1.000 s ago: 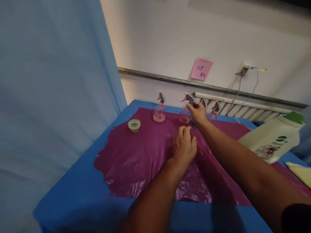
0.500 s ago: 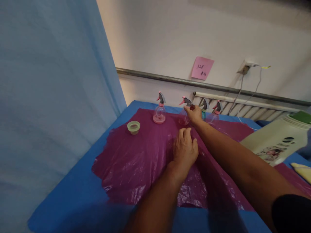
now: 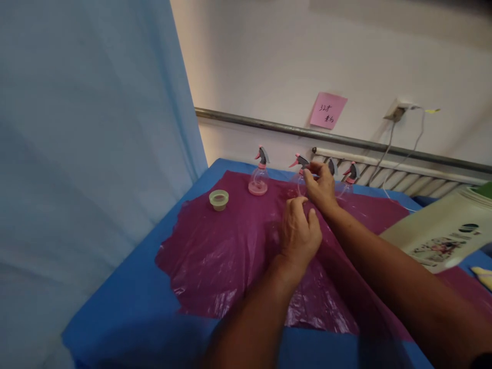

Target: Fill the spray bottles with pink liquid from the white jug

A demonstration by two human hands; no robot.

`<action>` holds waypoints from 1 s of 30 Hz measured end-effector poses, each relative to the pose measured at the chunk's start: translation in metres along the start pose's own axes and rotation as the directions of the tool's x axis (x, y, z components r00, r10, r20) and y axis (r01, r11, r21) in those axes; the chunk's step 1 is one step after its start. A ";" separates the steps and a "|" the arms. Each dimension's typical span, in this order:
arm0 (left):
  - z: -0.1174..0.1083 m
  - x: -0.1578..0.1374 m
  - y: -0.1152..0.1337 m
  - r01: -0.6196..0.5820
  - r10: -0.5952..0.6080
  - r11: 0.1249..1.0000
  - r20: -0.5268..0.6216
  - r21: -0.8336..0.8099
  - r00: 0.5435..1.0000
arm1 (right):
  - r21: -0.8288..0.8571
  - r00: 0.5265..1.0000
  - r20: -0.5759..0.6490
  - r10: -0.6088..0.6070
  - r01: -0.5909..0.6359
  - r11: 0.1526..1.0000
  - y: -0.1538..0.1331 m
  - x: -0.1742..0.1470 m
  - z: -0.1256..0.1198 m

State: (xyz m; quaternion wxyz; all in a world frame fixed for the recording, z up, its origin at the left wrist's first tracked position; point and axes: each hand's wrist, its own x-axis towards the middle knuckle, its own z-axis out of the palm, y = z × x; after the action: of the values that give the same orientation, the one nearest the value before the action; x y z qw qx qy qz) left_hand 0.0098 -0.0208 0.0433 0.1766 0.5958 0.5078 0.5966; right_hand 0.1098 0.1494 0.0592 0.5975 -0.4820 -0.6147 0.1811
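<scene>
My left hand (image 3: 299,229) is low over a purple plastic sheet (image 3: 223,246), its fingers curled in a pinch on a raised fold of it. Farther back, my right hand (image 3: 322,188) is bent closed just right of a clear spray bottle (image 3: 295,183) with a pink and grey trigger head. What its fingers grip is hidden. Partly behind this hand is another spray bottle (image 3: 332,166), only its grey head showing. To its right stands a pink-headed spray bottle (image 3: 351,174). Left of my hands, a spray bottle (image 3: 259,182) holds some pink liquid.
A small pale-green cup (image 3: 219,200) stands on the sheet's left part. At the right, a large cream jug (image 3: 438,233) with a green cap leans in. A blue curtain (image 3: 96,154) hangs at left. Behind are a pipe (image 3: 246,120) and radiator (image 3: 400,171).
The view has turned slightly left. My right hand has shifted a little right, away from the bottle's neck. My left hand keeps almost the same place over the sheet.
</scene>
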 end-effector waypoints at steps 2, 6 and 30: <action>-0.003 0.002 0.003 -0.011 0.007 0.997 -0.066 -0.073 0.998 | 0.028 0.995 0.096 -0.012 0.010 1.000 -0.008 0.004 0.020; -0.011 0.006 0.008 -0.038 0.011 0.986 -0.164 -0.163 0.986 | 0.027 0.971 0.238 0.039 -0.047 0.999 -0.016 0.018 0.075; -0.066 0.068 -0.029 0.324 -0.755 0.393 -0.101 -0.861 0.648 | 0.124 0.963 0.266 -0.027 -0.007 0.992 -0.053 0.008 0.064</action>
State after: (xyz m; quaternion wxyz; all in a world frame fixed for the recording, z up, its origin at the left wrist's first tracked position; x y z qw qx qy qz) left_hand -0.0754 0.0207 0.0703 0.4756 0.0780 0.3908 0.7842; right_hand 0.0332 0.1536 0.0916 0.5388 -0.4119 -0.6797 0.2794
